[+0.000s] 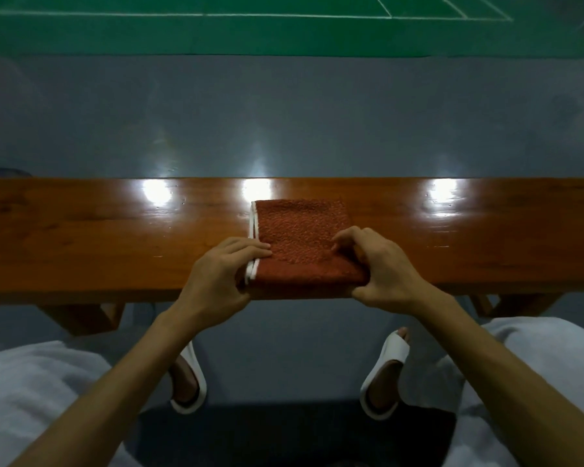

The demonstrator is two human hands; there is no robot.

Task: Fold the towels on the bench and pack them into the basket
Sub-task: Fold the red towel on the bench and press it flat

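Nothing can be read here: the towel [304, 237] on the worktop [81, 230] bears only a plain white hem, and the green floor [182, 35] carries white lines [250, 15] (court markings, not letters).

Rust towel [300, 230] on bench [81, 230], near corners in left hand [223, 274], right hand [381, 264]

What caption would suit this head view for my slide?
Left hand and right hand grip the near edge of a folded red towel on a wooden bench.

bench [81, 237] top lies bare on both sides of the folded towel [300, 227].
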